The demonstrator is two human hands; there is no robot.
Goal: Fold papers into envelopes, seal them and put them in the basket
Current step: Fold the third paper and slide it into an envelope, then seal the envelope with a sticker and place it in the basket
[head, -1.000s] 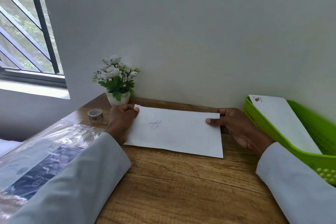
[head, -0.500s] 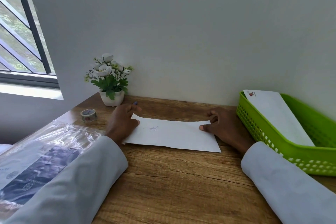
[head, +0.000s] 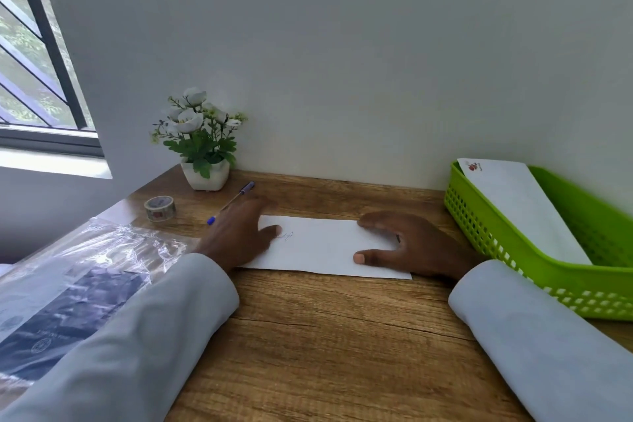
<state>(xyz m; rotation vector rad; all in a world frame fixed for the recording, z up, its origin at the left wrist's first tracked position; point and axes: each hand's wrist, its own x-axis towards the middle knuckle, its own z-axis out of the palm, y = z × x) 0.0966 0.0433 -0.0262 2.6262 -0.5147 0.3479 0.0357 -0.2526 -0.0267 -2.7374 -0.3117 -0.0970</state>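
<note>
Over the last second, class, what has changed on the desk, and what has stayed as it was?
The paper was held up at both ends; it now lies folded on the desk, a narrower strip. Both hands, left and right, have let go and press it flat. A pen now shows behind the left hand. Tape, plant and basket stayed put.

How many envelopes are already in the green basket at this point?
1. A single white envelope with a small red mark at its corner leans against the far left end of the green basket. The near wall hides the floor, so others could lie flat unseen.
</note>
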